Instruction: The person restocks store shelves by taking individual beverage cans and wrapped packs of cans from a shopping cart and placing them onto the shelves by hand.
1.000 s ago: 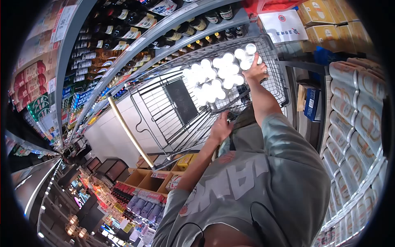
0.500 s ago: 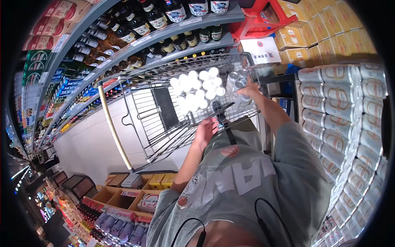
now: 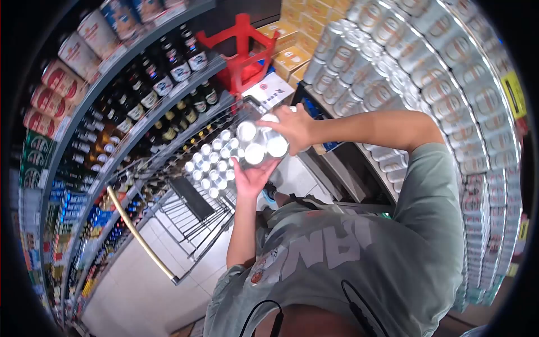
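Observation:
A shrink-wrapped pack of cans [image 3: 254, 153] with bright silvery ends is held up between my two hands, above the shopping cart. My right hand [image 3: 296, 130] grips its right side, with the fingers over the top edge. Against the near side presses my left hand [image 3: 254, 177], its thumb raised and its fingers under the pack. Several more cans [image 3: 210, 163] stand grouped in the wire shopping cart [image 3: 193, 227], just left of the held pack. Glare washes out the can tops.
Shelves of bottles [image 3: 149, 84] curve along the left. A red plastic stool [image 3: 242, 53] sits upside down on a white box [image 3: 268, 90], near yellow cartons [image 3: 292, 59]. Stacked packs of cans [image 3: 387, 67] fill the right side. The cart's pale handle [image 3: 140, 236] is at lower left.
The pack of cans has been lifted from the cart's far end, and my left hand has joined my right on it. The view has turned toward the stacked cans on the right.

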`<state>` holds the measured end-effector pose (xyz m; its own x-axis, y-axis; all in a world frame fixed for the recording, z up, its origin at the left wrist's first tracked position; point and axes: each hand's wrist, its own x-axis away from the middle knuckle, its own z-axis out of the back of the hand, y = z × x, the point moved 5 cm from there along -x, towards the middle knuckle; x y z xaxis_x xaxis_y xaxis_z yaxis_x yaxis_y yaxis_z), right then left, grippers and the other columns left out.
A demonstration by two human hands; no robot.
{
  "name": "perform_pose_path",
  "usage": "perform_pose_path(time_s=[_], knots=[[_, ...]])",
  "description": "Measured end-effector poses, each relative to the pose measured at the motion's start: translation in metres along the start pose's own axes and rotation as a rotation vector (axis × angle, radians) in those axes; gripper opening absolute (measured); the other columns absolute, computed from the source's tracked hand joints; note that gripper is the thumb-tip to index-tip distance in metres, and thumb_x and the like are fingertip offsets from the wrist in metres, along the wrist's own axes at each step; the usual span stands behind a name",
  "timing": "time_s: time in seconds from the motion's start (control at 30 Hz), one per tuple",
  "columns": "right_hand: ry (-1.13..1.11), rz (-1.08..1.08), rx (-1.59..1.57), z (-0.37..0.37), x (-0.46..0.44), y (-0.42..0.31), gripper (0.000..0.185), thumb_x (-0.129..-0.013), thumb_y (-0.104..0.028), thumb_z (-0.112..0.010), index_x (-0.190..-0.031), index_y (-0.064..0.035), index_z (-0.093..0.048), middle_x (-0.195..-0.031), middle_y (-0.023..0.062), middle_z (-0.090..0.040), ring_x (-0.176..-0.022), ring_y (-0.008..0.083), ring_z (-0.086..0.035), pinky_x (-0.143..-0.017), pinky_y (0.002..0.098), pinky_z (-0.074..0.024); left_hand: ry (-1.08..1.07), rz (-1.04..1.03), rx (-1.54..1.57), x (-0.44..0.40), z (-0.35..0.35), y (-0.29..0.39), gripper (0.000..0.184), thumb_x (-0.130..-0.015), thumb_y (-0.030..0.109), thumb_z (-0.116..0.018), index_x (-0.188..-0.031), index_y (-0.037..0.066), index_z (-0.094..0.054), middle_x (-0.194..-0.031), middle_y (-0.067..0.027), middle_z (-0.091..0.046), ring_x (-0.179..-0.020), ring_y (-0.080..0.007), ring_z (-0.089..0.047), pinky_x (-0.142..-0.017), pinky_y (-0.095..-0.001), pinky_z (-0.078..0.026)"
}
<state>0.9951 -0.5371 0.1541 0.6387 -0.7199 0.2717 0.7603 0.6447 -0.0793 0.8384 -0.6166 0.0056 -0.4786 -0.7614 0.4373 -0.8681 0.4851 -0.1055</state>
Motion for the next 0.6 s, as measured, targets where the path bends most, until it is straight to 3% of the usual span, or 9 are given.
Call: perform_pose_path(time_s=[0.03, 0.07, 0.17, 0.3, 0.4, 0.57, 0.6], knots=[[0.034, 0.078, 0.088, 0.015, 0.032, -0.011, 0.124, -0.049, -0.036, -0.090, -0.152, -0.0342, -0.022, -0.133, 0.0190, -0.045, -0.126, 0.0356, -0.042, -0.086, 0.0607, -0.0392, -0.161, 0.015, -0.138, 0.005, -0.023, -0.013, 0.093, -0.090, 0.071, -0.040, -0.153, 0.010, -0.013, -0.155, -0.0210, -0.025, -0.141, -0.0428, -0.027, -0.112, -0.0658, -0.025], [0.107, 0.147, 0.164, 0.024, 0.061, -0.016, 0.121, -0.049, -0.034, -0.090, -0.151, -0.0350, -0.024, -0.133, 0.0170, -0.045, -0.127, 0.0337, -0.042, -0.086, 0.0587, -0.0391, -0.068, -0.028, -0.352, 0.015, -0.042, -0.040, 0.079, -0.093, 0.070, -0.033, -0.150, 0.017, -0.028, -0.153, -0.0118, -0.035, -0.141, -0.0356, -0.033, -0.112, -0.0628, -0.027], [0.154, 0.093, 0.277, 0.056, 0.145, -0.019, 0.120, -0.050, -0.031, -0.090, -0.151, -0.0360, -0.026, -0.135, 0.0162, -0.045, -0.127, 0.0312, -0.042, -0.086, 0.0553, -0.0397, 0.010, 0.078, -0.384, 0.031, -0.075, -0.108, 0.065, -0.097, 0.062, -0.036, -0.146, 0.020, -0.038, -0.148, -0.0072, -0.044, -0.137, -0.0314, -0.040, -0.109, -0.0608, -0.032], [0.230, -0.118, 0.294, 0.091, 0.255, -0.006, 0.120, -0.049, -0.031, -0.090, -0.150, -0.0363, -0.026, -0.135, 0.0166, -0.046, -0.125, 0.0309, -0.044, -0.086, 0.0535, -0.0398, -0.046, 0.225, -0.505, 0.043, -0.135, -0.181, 0.058, -0.100, 0.053, -0.036, -0.145, 0.017, -0.039, -0.147, -0.0086, -0.044, -0.138, -0.0317, -0.039, -0.111, -0.0608, -0.031], [0.298, -0.353, 0.307, 0.110, 0.331, 0.014, 0.119, -0.047, -0.030, -0.090, -0.149, -0.0365, -0.030, -0.134, 0.0167, -0.047, -0.123, 0.0310, -0.047, -0.088, 0.0510, -0.0400, -0.158, 0.397, -0.456, 0.030, -0.166, -0.237, 0.049, -0.102, 0.033, -0.039, -0.143, 0.006, -0.038, -0.147, -0.0133, -0.042, -0.137, -0.0334, -0.040, -0.113, -0.0636, -0.026], [0.290, -0.567, 0.257, 0.119, 0.451, 0.060, 0.117, -0.045, -0.020, -0.086, -0.150, -0.0322, -0.034, -0.129, 0.0159, -0.050, -0.117, 0.0321, -0.051, -0.090, 0.0463, -0.0414, -0.279, 0.632, -0.581, 0.002, -0.217, -0.358, 0.048, -0.102, 0.030, -0.040, -0.142, 0.006, -0.038, -0.146, -0.0164, -0.043, -0.136, -0.0365, -0.040, -0.112, -0.0652, -0.029], [0.383, -0.543, 0.273, 0.116, 0.476, 0.072, 0.116, -0.045, -0.016, -0.084, -0.150, -0.0294, -0.034, -0.126, 0.0165, -0.053, -0.115, 0.0340, -0.053, -0.092, 0.0469, -0.0420, -0.279, 0.738, -0.521, -0.006, -0.225, -0.385, 0.049, -0.101, 0.031, -0.040, -0.142, 0.005, -0.037, -0.146, -0.0173, -0.042, -0.135, -0.0376, -0.040, -0.110, -0.0651, -0.031]])
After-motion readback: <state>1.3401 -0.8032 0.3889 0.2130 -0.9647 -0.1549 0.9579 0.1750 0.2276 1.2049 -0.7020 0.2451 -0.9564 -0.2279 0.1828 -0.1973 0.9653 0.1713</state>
